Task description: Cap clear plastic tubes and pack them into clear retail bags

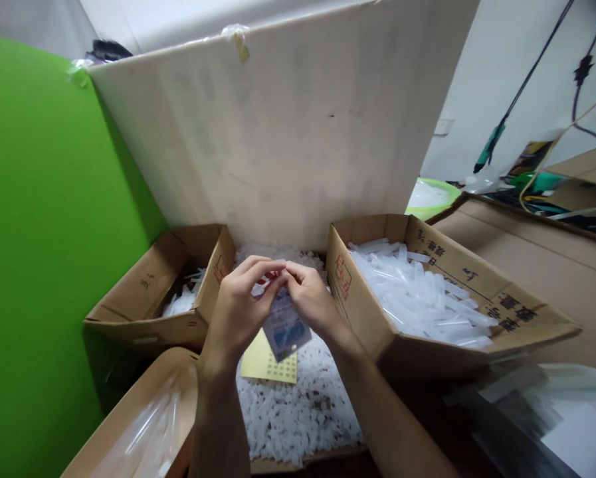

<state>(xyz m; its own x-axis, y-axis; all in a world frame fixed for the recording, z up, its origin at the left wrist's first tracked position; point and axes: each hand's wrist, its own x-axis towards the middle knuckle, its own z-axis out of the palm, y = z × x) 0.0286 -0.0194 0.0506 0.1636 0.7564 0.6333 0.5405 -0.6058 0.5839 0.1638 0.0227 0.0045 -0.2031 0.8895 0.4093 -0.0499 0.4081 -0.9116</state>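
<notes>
My left hand point(238, 309) and my right hand point(310, 299) meet over the middle of the work surface, fingertips pinched together on the top edge of a small clear bag with a blue print point(284, 328). The bag hangs down between both hands. Below it lies a yellow card with dots point(268, 365) on a heap of small white plastic pieces point(298, 405).
A cardboard box of clear plastic tubes point(422, 299) stands at the right, another cardboard box point(168, 292) at the left, and a third box point(143, 418) at the near left. A white board point(288, 133) rises behind, a green wall point(43, 232) on the left. Cables hang at the far right.
</notes>
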